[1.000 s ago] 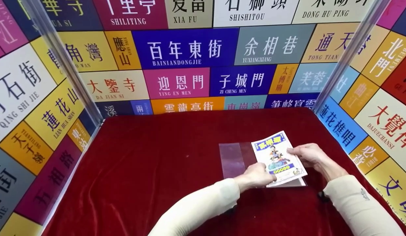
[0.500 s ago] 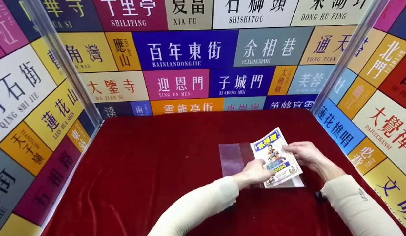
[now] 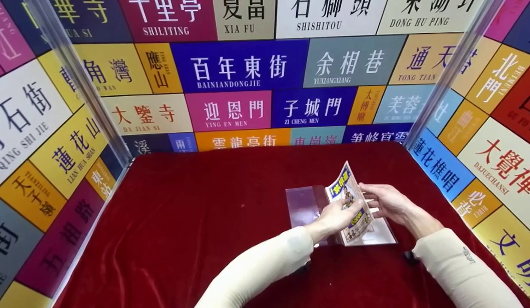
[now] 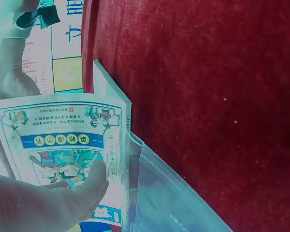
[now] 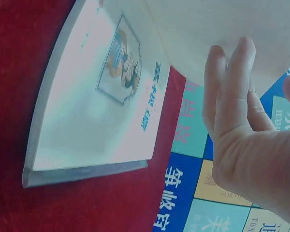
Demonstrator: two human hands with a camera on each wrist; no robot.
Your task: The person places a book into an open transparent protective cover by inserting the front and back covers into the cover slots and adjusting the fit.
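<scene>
A thin book with an illustrated front cover lies on the red cloth; its raised cover leans left. A white title page shows underneath. Clear plastic film, a book jacket, extends left of the spine. On the cover's front rests my left hand, its digits lying across the picture near the spine, also in the left wrist view. Behind the lifted cover is my right hand, with extended fingers touching its inner side. The left hand hides part of the jacket.
Dark red cloth covers the table. Panels printed with large characters stand at the back and both sides. Clear corner posts join them.
The cover has swung up and leftward from lying nearly flat. My right hand has moved left, from gripping the cover's right edge to behind it. The left hand has shifted slightly up on the cover.
</scene>
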